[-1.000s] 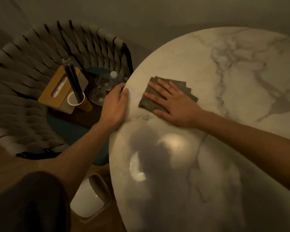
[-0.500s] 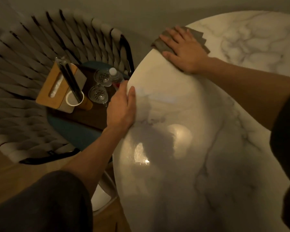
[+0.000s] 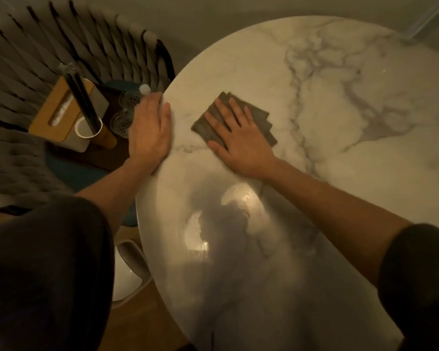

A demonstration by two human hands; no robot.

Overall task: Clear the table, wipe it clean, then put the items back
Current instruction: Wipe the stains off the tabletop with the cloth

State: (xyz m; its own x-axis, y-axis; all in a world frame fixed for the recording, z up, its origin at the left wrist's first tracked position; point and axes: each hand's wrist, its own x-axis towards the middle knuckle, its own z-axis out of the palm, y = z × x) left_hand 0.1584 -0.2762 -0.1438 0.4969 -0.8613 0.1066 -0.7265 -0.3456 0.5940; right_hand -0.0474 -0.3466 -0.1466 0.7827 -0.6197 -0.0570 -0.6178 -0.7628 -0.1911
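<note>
A folded grey cloth (image 3: 261,117) lies on the left part of the round marble table (image 3: 340,173), a little in from the rim, its layers fanned out at the right corner. The right hand (image 3: 238,140) presses flat on the cloth with straight, spread fingers, covering most of it. The left hand (image 3: 150,130) rests on the table's left rim just beside, well short of the cloth, palm down, fingers straight and close together over the edge, thumb on the marble; it holds nothing. Both forearms reach in from dark sleeves at the bottom. Light glares on the near part of the marble. Left of the table stands a woven-backed chair (image 3: 61,46) with a teal seat cushion (image 3: 69,171), and on the cushion sits a dark tray (image 3: 104,155) carrying the cleared items. A tissue box (image 3: 61,115) with a wooden lid shows a pale tissue in its slot. Touching it, a white-rimmed cup (image 3: 88,127) holds long dark sticks that lean up and away. Two clear glasses (image 3: 129,100) (image 3: 121,124) stand beside the left hand; whether they hold anything cannot be told. A bottle's white cap (image 3: 145,89) shows just past the fingertips. On the wooden floor beneath the rim is a white bin (image 3: 127,279)
</note>
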